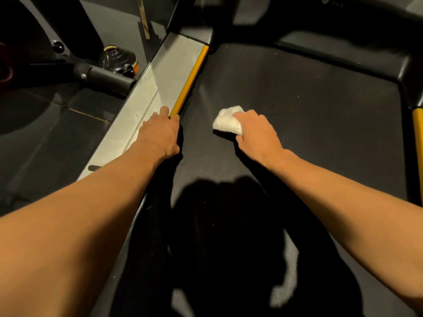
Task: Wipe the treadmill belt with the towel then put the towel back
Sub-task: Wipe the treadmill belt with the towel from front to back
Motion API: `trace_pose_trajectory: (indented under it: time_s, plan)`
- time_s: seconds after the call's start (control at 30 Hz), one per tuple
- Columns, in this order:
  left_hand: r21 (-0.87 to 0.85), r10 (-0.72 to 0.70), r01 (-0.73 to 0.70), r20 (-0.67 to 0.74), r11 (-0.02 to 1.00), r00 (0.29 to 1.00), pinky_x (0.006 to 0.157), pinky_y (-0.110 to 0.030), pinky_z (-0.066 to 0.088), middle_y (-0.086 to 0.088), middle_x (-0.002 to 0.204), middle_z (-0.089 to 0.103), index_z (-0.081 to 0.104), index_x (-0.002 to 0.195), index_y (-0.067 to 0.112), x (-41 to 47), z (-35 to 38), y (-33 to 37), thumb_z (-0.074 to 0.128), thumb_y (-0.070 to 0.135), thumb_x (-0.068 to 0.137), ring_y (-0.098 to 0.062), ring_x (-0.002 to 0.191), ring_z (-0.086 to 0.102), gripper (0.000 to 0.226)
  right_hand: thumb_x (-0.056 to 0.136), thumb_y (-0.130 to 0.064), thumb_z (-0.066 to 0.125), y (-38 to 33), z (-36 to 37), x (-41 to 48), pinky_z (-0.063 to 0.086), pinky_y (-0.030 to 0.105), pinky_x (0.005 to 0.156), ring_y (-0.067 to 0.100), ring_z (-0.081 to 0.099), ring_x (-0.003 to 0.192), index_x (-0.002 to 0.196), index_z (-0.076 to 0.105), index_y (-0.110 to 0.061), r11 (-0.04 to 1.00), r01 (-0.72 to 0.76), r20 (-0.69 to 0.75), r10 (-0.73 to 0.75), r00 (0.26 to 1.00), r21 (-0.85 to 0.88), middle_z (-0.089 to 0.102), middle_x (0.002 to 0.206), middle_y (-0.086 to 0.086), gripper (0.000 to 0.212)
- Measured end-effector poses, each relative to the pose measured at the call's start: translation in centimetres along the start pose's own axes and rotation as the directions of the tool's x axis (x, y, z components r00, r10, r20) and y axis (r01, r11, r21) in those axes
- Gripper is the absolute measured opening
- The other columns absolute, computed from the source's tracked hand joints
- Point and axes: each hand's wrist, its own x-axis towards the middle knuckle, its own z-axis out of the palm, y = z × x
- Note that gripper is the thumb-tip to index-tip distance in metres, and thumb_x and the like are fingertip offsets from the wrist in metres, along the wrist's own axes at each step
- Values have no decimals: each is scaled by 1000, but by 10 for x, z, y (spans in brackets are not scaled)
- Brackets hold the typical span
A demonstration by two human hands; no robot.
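Currently the right hand (256, 131) clutches the towel (227, 121) on the belt (320, 106), cloth bulging ahead of its fingers, so a hard push could drag it loose while the left hand (158, 135) grips the rail (164, 81).

The towel (227, 121) lies on the treadmill belt (309, 106) under the right hand (258, 131). Left of the belt runs the side rail (164, 78), its edge held by the left hand (158, 136).
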Motion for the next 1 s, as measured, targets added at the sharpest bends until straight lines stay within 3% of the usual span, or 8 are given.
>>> trace_pose_trajectory:
  time_s: [0.1,0.23,0.37,0.53,0.63,0.77,0.93,1.0]
  plan:
    - [-21,-5,5,12,1000,1000,86,-44,50,-16,125,39,42,134,8,2,-1,-2,82,33,72,-37,105,52,77,85,-21,32,-18,6,-29,47,39,73,30,51,96,122,53,-27,983,182,105,-178,978,-33,53,117,2,43]
    - [-68,-22,25,33,997,999,87,-43,49,-15,126,40,41,137,9,0,-4,1,87,46,61,-35,108,53,96,81,-15,46,-26,-1,-28,45,33,62,21,52,79,103,58,-33,933,342,163,-357,920,113,56,94,-9,32]
    - [-83,-22,26,50,996,999,90,-49,50,-16,125,38,41,133,6,-2,-4,3,88,47,57,-37,111,50,99,82,-11,46,-2,-4,-8,52,44,77,31,56,100,126,54,-31,997,-12,-18,14,1000,70,57,117,3,50]
    - [-64,-41,43,39,997,998,94,-52,47,-15,125,38,41,129,6,-4,-1,8,89,46,56,-37,117,46,97,77,-42,38,-33,-20,-62,46,35,72,19,57,91,92,52,-44,922,317,269,-370,889,222,55,99,-17,21]
    - [-69,-48,51,38,996,998,95,-52,45,-16,126,36,40,128,5,-6,-1,10,89,44,57,-38,118,44,95,77,-37,47,-19,-23,-45,52,41,72,20,59,81,90,56,-46,973,180,132,-200,971,144,61,87,-14,18]
    - [-49,-54,57,59,997,997,98,-55,43,-18,129,34,38,128,4,-4,0,11,89,42,58,-40,122,41,95,83,-12,42,38,-12,-23,51,40,76,31,55,96,121,58,-30,1000,-14,-35,13,999,-28,59,114,2,45]
    - [-32,-49,51,53,998,997,98,-54,41,-19,127,35,39,125,3,-4,2,12,88,43,60,-40,121,40,91,78,-19,40,3,-8,-68,46,34,62,14,54,80,88,53,-37,961,253,179,-270,946,110,55,95,-19,24]
    - [-40,-52,54,49,998,997,98,-53,41,-18,126,35,40,124,4,-6,2,12,87,43,61,-39,120,40,88,78,-14,44,8,-21,-62,49,37,64,20,57,84,97,57,-34,960,277,199,-279,939,39,60,95,-15,30]
